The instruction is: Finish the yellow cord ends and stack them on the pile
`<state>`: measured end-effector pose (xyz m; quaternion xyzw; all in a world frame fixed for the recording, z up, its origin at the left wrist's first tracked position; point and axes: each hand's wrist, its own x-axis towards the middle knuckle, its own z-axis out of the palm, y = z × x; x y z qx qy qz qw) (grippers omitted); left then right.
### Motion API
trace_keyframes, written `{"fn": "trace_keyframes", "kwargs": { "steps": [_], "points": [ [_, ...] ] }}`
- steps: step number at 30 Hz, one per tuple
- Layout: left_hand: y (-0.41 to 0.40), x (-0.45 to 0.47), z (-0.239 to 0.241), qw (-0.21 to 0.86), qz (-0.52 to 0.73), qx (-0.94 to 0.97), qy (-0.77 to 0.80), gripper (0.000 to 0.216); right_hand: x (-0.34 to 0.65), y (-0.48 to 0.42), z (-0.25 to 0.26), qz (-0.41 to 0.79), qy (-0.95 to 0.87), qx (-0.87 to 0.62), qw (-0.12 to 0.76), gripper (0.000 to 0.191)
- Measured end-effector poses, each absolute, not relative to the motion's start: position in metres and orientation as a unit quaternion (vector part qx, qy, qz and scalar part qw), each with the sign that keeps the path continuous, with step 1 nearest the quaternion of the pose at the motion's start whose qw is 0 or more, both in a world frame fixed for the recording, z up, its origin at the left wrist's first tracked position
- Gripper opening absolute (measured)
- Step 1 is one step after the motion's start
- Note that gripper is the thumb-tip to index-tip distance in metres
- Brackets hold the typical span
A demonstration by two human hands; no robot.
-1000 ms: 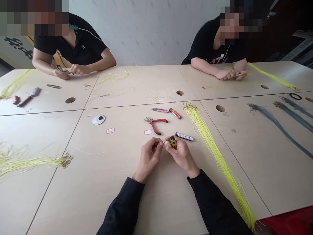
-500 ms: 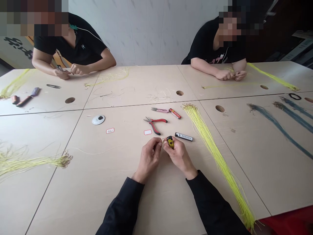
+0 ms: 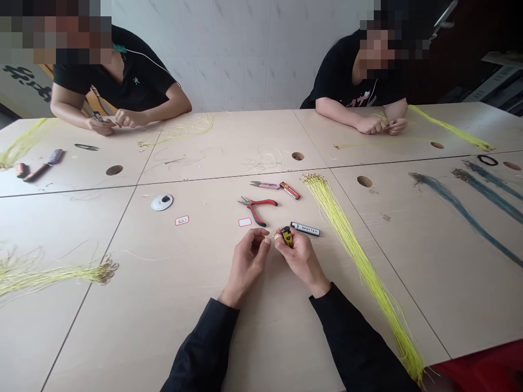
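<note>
My left hand [image 3: 247, 262] is closed in a pinch on the end of a thin pale cord [image 3: 155, 256] that trails off to the left across the table. My right hand [image 3: 300, 256] is closed around a small black and yellow lighter [image 3: 287, 237], its fingertips almost touching those of the left hand. Just beyond the hands lie red-handled pliers [image 3: 257, 207], a black lighter with white lettering [image 3: 305, 229], a red lighter [image 3: 290, 190] and pink snips [image 3: 263, 185].
A long bundle of yellow cords [image 3: 359, 261] runs along my right. Another yellow bundle [image 3: 53, 273] lies at the left. A white round dish [image 3: 162, 202] sits further left. Blue-grey cords [image 3: 457, 204] lie at the right. Two people in black shirts work opposite.
My hands have stayed together with only small finger movements. The view has shifted slightly.
</note>
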<state>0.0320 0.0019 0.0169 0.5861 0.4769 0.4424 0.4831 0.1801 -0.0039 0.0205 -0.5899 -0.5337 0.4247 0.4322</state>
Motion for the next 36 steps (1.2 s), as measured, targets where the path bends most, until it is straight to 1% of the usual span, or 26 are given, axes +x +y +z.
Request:
{"fn": "trace_keyframes", "kwargs": {
  "steps": [8,13,18,22,26,28,30,33,36],
  "points": [
    [0.002,0.031,0.018,0.496,0.444,0.56,0.493,0.028,0.179,-0.006,0.023,0.429,-0.536,-0.582,0.435,0.029],
    [0.004,0.029,0.02,0.532,0.464,0.519,0.482,0.027,0.182,-0.007,0.028,0.42,-0.557,-0.568,0.437,0.04],
    [0.004,0.028,0.017,0.549,0.455,0.53,0.459,0.026,0.183,-0.006,0.025,0.418,-0.584,-0.543,0.435,0.029],
    [0.004,0.028,0.013,0.547,0.451,0.543,0.449,0.024,0.183,-0.006,0.023,0.401,-0.59,-0.554,0.429,0.03],
    [0.005,0.029,0.013,0.531,0.475,0.529,0.461,0.029,0.183,-0.006,0.026,0.392,-0.596,-0.568,0.411,0.033],
    [0.007,0.028,0.014,0.525,0.513,0.488,0.473,0.032,0.182,-0.006,0.026,0.362,-0.609,-0.584,0.397,0.036],
    [0.011,0.026,0.015,0.533,0.555,0.423,0.478,0.034,0.179,-0.006,0.024,0.302,-0.651,-0.586,0.377,0.033],
    [0.017,0.02,0.014,0.581,0.612,0.305,0.441,0.033,0.171,-0.009,0.018,0.21,-0.734,-0.563,0.315,0.025],
    [0.021,0.015,0.012,0.631,0.642,0.205,0.384,0.031,0.162,-0.014,0.015,0.162,-0.768,-0.562,0.261,0.022]
  ]
}}
